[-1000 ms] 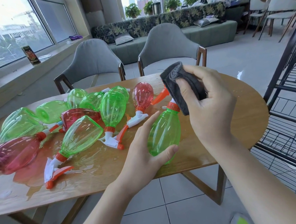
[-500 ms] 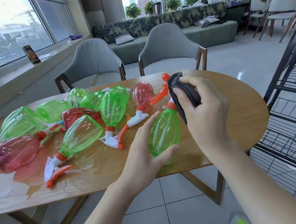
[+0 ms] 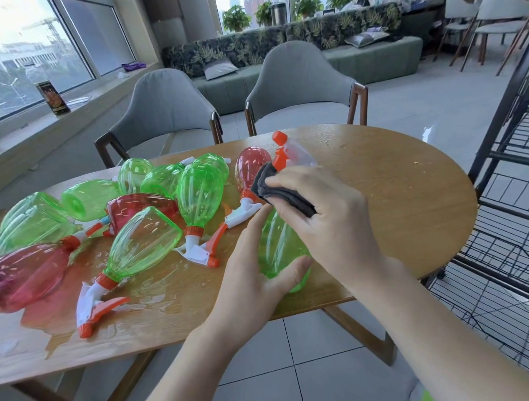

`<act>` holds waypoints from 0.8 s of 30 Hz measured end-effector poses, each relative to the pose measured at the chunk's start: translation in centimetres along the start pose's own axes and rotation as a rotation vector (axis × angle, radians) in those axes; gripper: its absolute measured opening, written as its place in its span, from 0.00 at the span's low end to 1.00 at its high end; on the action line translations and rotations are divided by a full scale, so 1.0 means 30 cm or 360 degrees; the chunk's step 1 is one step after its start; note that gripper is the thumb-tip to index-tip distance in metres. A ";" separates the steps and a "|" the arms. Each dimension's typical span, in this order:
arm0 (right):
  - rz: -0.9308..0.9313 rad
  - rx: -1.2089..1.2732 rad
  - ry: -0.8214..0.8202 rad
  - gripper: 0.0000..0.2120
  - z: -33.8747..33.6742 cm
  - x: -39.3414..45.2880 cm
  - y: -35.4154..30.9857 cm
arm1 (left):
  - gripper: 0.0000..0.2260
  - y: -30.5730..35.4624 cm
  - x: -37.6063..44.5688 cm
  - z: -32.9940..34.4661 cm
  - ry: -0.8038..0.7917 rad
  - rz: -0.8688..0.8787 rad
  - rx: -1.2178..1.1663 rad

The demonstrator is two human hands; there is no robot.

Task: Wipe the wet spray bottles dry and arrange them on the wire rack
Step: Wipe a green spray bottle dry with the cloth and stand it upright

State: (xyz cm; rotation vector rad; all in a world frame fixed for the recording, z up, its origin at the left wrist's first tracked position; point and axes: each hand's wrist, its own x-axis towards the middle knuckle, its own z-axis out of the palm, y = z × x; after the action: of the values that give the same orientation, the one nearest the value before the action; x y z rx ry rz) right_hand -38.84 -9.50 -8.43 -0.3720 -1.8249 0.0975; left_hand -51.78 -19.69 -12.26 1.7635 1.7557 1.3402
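My left hand [image 3: 253, 279] grasps an empty green spray bottle [image 3: 280, 256] at the wet wooden table's [image 3: 394, 207] near edge. My right hand [image 3: 326, 216] clutches a dark cloth [image 3: 283, 192] against its neck. More empty bottles [image 3: 144, 243] lie left; the wire rack [image 3: 514, 198] stands right.

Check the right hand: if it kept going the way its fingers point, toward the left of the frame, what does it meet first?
Likely the red bottle just beyond the dark cloth that the right hand grips; its white trigger head lies close too. Depth is unclear, so the hand may pass above them.
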 end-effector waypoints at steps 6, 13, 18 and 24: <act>0.0094 -0.0184 0.0211 0.06 -0.042 0.026 0.046 | 0.36 -0.001 -0.009 0.004 -0.0001 0.0035 -0.0006; 0.0196 -0.0082 0.0102 0.08 -0.060 0.023 0.079 | 0.36 -0.005 -0.012 -0.001 0.0014 0.0022 -0.0049; 0.0235 -0.0118 0.0091 0.08 -0.081 0.026 0.100 | 0.36 -0.005 -0.012 -0.007 -0.0006 0.0015 -0.0085; 0.0399 0.0066 -0.0001 0.08 -0.089 0.014 0.084 | 0.35 -0.007 -0.014 -0.014 -0.0002 0.0020 -0.0087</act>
State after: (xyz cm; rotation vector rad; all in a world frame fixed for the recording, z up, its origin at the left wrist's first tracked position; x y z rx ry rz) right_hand -35.89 -7.31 -7.91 -0.5700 -1.7671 0.3086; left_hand -52.17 -20.19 -12.36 1.7486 1.6941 1.3784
